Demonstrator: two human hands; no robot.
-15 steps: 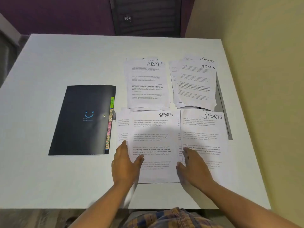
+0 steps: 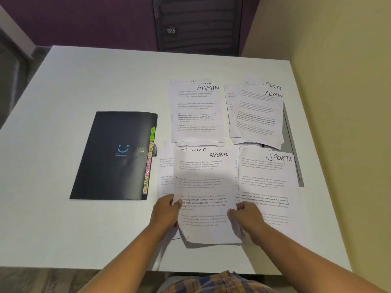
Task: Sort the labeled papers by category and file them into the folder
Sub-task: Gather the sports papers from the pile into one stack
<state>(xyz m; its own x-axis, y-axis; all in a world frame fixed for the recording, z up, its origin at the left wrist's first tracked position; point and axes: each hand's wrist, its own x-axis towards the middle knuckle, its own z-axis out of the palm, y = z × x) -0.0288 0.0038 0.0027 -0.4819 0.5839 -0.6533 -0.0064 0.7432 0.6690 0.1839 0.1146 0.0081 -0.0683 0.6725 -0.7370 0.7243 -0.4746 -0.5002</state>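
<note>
The left hand (image 2: 167, 212) pinches the left edge of a sheet (image 2: 205, 187) headed SPORTS, thumb on top and the other fingers hidden beneath the paper. The right hand (image 2: 247, 220) grips the sheet's right edge with curled fingers. Both hold it low down, toward its near end, and the near left corner curls up off the table (image 2: 84, 85).

The sheet lies over a pile (image 2: 166, 176) whose pages stick out at its 9 o'clock side; a partly hidden handwritten heading shows just past its 12 o'clock edge, too covered to read fully. Touching it at 3 o'clock is a second SPORTS pile (image 2: 266, 182). At 12 o'clock, further off, sits an ADMIN pile (image 2: 196, 115), and at 1 o'clock a loose stack (image 2: 256, 117) topped by an ADMIN page, with a SPORTS heading peeking from behind.

At 9 o'clock a dark folder (image 2: 114, 157) lies closed and flat, apart from the papers. Coloured tabs (image 2: 149, 166) line its right edge; ADMIN and SPORTS can be read on them.

A dark chair (image 2: 198, 24) stands beyond the table's far edge.
</note>
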